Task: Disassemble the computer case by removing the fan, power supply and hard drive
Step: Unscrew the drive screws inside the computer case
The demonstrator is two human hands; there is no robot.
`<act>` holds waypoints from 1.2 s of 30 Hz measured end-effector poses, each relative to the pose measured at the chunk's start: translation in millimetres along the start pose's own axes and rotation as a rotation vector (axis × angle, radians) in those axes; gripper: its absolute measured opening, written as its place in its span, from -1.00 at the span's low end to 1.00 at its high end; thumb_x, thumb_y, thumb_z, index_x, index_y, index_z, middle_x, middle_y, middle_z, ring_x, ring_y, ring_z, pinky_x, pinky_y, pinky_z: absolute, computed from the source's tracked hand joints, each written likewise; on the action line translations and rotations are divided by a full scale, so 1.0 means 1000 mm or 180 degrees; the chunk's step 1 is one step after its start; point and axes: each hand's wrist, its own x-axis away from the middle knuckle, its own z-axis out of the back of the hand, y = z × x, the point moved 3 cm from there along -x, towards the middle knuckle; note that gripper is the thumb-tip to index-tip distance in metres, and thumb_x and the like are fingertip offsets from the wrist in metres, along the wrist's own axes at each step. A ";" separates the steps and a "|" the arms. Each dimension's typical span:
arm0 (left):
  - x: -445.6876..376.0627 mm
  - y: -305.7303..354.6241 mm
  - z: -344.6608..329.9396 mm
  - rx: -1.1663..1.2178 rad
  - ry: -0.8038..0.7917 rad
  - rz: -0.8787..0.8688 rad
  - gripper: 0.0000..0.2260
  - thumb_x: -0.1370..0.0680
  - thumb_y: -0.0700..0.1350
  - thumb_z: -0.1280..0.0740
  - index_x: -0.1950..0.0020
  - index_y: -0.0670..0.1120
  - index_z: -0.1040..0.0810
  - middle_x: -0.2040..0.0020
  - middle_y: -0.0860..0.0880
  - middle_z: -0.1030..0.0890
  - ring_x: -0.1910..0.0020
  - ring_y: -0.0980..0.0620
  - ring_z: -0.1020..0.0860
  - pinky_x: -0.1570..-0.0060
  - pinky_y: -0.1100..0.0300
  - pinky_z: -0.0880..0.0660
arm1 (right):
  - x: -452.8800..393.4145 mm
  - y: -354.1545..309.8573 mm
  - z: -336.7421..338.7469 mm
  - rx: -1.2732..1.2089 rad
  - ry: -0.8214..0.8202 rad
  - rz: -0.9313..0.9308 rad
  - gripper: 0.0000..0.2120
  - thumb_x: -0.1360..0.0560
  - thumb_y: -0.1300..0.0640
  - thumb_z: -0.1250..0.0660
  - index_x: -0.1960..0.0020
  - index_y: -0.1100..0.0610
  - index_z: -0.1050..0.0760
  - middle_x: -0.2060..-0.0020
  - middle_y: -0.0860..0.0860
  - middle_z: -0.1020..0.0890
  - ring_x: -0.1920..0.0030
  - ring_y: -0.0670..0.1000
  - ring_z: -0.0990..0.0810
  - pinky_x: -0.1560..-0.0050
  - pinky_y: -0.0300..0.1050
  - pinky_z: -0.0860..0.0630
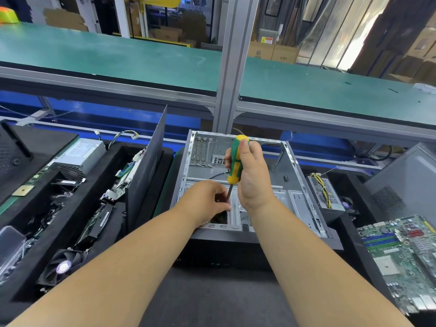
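An open grey computer case (292,185) lies on its side in the middle of the bench, mostly bare metal inside. My right hand (252,175) grips the green and yellow handle of a screwdriver (236,161), held upright with its shaft pointing down into the drive cage near the case's front edge. My left hand (207,199) rests on the cage with its fingers curled round the lower shaft. The tip and whatever it touches are hidden behind my left fingers. A black cable (218,175) runs across the case floor.
A grey side panel (146,168) stands upright left of the case. Left trays hold a power supply (80,156), circuit boards (125,178) and a black fan (62,265). On the right sit another power supply (326,194), a motherboard (405,256) and a second case (405,182).
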 end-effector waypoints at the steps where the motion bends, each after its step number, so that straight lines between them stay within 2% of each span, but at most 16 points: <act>1: 0.000 0.000 0.000 0.0000 0.0009 0.0001 -0.87 -0.44 0.06 -0.49 0.21 0.12 -0.55 0.23 0.12 -0.57 0.20 0.13 -0.53 0.21 0.26 -0.45 | -0.001 0.000 0.001 0.0023 0.0026 -0.0023 -0.73 -0.55 -0.17 -0.21 0.00 0.03 -0.47 0.25 -0.06 -0.62 0.27 -0.08 -0.56 0.20 -0.19 -0.53; 5: 0.000 -0.001 -0.001 0.0022 0.0029 -0.0004 -0.88 -0.44 0.06 -0.49 0.18 0.10 -0.58 0.23 0.13 -0.56 0.19 0.13 -0.53 0.19 0.24 -0.48 | -0.003 0.002 0.004 -0.0182 0.0185 -0.0338 -0.55 -0.61 -0.21 -0.09 0.03 0.07 -0.61 0.28 -0.04 -0.62 0.28 -0.08 -0.56 0.14 -0.14 -0.52; 8: 0.001 -0.002 -0.001 -0.0082 0.0093 -0.0080 -0.88 -0.45 0.06 -0.48 0.15 0.07 -0.60 0.21 0.14 -0.55 0.17 0.13 -0.53 0.15 0.24 -0.48 | -0.005 0.005 0.008 -0.0238 0.0234 -0.0400 -0.45 -0.66 -0.21 0.04 0.02 0.09 -0.62 0.34 -0.02 -0.58 0.34 -0.07 -0.51 0.19 -0.16 -0.47; 10: 0.002 -0.002 0.000 -0.0091 0.0112 -0.0105 -0.90 -0.45 0.06 -0.48 0.16 0.10 -0.60 0.22 0.16 -0.54 0.18 0.15 -0.53 0.18 0.27 -0.45 | -0.003 0.004 0.009 -0.0342 0.0254 -0.0410 -0.49 -0.61 -0.28 -0.01 -0.03 0.09 -0.54 0.35 -0.04 -0.56 0.35 -0.08 -0.49 0.23 -0.19 -0.46; 13: 0.003 -0.003 -0.001 -0.0054 0.0088 -0.0098 -0.92 -0.45 0.05 -0.48 0.14 0.09 -0.64 0.19 0.15 -0.57 0.16 0.16 -0.54 0.15 0.27 -0.48 | -0.001 0.001 0.011 -0.0030 0.0138 -0.0298 -0.62 -0.48 -0.29 -0.23 -0.03 0.02 -0.40 0.33 -0.09 -0.55 0.33 -0.09 -0.48 0.25 -0.19 -0.46; 16: 0.005 -0.003 0.000 0.0041 0.0099 -0.0043 -0.93 -0.44 0.04 -0.48 0.14 0.09 -0.66 0.17 0.15 -0.58 0.15 0.18 -0.55 0.08 0.23 -0.53 | 0.001 -0.001 0.014 0.0344 0.0036 -0.0181 -0.73 -0.49 -0.18 -0.29 -0.02 -0.01 -0.41 0.28 -0.11 -0.57 0.28 -0.11 -0.52 0.23 -0.20 -0.51; 19: 0.006 -0.005 -0.001 0.0113 0.0102 0.0002 -0.93 -0.42 0.04 -0.49 0.16 0.12 -0.64 0.18 0.17 -0.58 0.15 0.22 -0.55 0.09 0.28 -0.51 | 0.000 -0.007 0.019 0.0753 -0.0064 -0.0142 -0.80 -0.52 -0.15 -0.31 -0.01 -0.03 -0.48 0.25 -0.20 -0.55 0.24 -0.21 -0.52 0.25 -0.34 -0.51; 21: 0.006 -0.005 0.000 0.0170 0.0103 0.0023 -0.94 -0.41 0.04 -0.49 0.17 0.13 -0.63 0.18 0.18 -0.58 0.16 0.25 -0.55 0.10 0.31 -0.50 | -0.002 -0.014 0.023 0.1052 -0.0122 -0.0097 -0.90 -0.57 -0.08 -0.32 0.00 -0.08 -0.53 0.20 -0.18 -0.56 0.19 -0.24 -0.53 0.15 -0.30 -0.52; 23: 0.006 -0.005 0.000 0.0187 0.0073 0.0021 -0.94 -0.41 0.03 -0.49 0.17 0.14 -0.63 0.18 0.18 -0.58 0.15 0.25 -0.55 0.09 0.30 -0.52 | -0.004 -0.020 0.028 0.1301 -0.0180 -0.0038 -0.95 -0.58 -0.04 -0.33 -0.01 -0.10 -0.54 0.15 -0.11 -0.59 0.10 -0.12 -0.57 -0.01 -0.15 -0.55; 24: 0.006 -0.005 0.000 0.0190 0.0062 0.0019 -0.93 -0.41 0.02 -0.49 0.18 0.15 -0.62 0.18 0.18 -0.58 0.15 0.25 -0.55 0.08 0.31 -0.52 | -0.004 -0.024 0.030 0.1440 -0.0227 0.0011 -0.94 -0.58 -0.04 -0.34 -0.05 -0.11 -0.53 0.12 -0.10 -0.60 0.07 -0.09 -0.59 -0.03 -0.15 -0.55; 27: 0.006 -0.005 0.000 0.0198 0.0042 0.0038 -0.91 -0.41 0.00 -0.48 0.19 0.18 -0.61 0.17 0.19 -0.58 0.14 0.25 -0.55 0.10 0.35 -0.49 | -0.002 -0.032 0.030 0.1847 -0.0296 0.0165 -0.81 -0.61 -0.02 -0.30 -0.20 -0.10 -0.41 0.06 -0.11 -0.61 0.05 -0.15 -0.60 0.03 -0.24 -0.54; 31: 0.006 -0.004 -0.002 0.0151 0.0071 0.0088 -0.93 -0.42 -0.02 -0.48 0.14 0.12 -0.65 0.17 0.20 -0.57 0.13 0.25 -0.55 0.08 0.33 -0.50 | 0.004 -0.036 0.029 0.2330 -0.0425 0.0286 -0.77 -0.62 0.08 -0.20 -0.17 -0.23 -0.28 0.13 -0.06 -0.56 0.23 -0.14 -0.54 0.25 -0.19 -0.54; 36: 0.007 -0.001 -0.002 0.0050 0.0097 0.0118 -0.88 -0.43 -0.02 -0.46 0.22 0.20 -0.58 0.16 0.19 -0.57 0.13 0.25 -0.54 0.07 0.31 -0.49 | 0.007 -0.039 0.031 0.2605 -0.0592 0.0353 -0.63 -0.55 0.07 -0.32 -0.20 -0.26 -0.25 0.13 -0.16 -0.55 0.16 -0.11 -0.57 0.12 -0.05 -0.59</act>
